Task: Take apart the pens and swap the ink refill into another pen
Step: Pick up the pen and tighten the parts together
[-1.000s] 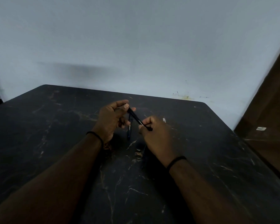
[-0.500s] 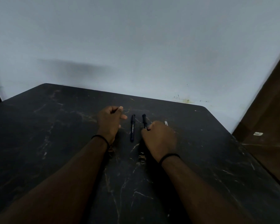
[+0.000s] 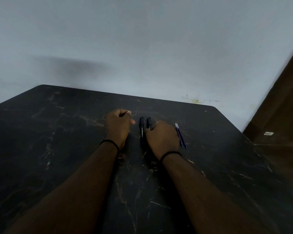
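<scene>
Going from the left, the left hand (image 3: pixel 118 126) is resting on the dark marbled table (image 3: pixel 57 141) with its fingers curled into a loose fist; nothing is showing inside it, though whether something small is tucked in there cannot be told. Just to its right, the first black pen (image 3: pixel 141 131) is lying flat and free, pointing away from the person, capped end far, with pale lettering running along its barrel. Beside it, nearly parallel and close alongside, the second black pen (image 3: pixel 148 123) is lying with only its far end showing, the rest disappearing under the right hand (image 3: pixel 162 138). That hand is sitting knuckles-up over the pen with its fingers bent down toward it, but whether they are actually pinching it cannot be told. Further right, just beside that hand, two thin bluish refills (image 3: pixel 181 135) with pale tips are lying together on the table, apart from both pens. Judging by this, the task is looking partly done: refills appear to be out, while both barrels are looking whole and closed, so the swapping and reassembly may be finishing or a spare pair may simply be waiting.
</scene>
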Demonstrator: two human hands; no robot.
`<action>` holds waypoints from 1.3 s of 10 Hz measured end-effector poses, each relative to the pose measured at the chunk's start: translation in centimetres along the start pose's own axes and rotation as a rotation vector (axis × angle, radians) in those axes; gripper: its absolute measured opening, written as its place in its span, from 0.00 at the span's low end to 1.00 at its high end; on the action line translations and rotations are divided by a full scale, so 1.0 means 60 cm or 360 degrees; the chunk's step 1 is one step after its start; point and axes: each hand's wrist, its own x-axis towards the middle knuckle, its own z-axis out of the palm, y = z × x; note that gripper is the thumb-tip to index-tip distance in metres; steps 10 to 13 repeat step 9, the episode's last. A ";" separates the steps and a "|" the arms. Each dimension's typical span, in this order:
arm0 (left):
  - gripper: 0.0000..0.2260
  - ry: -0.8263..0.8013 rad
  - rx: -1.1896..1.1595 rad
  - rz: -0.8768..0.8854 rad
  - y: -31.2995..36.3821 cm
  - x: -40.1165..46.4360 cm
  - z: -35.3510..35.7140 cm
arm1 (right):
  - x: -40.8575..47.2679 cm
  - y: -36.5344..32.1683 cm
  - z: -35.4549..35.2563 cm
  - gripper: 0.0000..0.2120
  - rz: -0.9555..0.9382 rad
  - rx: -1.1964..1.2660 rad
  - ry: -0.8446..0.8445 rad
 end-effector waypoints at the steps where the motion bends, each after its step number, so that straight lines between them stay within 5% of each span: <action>1: 0.05 -0.0010 0.0010 -0.0011 0.003 -0.003 0.000 | 0.000 -0.001 0.002 0.16 -0.0024 -0.0015 0.0019; 13: 0.06 -0.0030 0.0082 0.0005 -0.005 -0.002 0.000 | 0.001 0.002 0.002 0.14 0.0053 0.0128 0.0018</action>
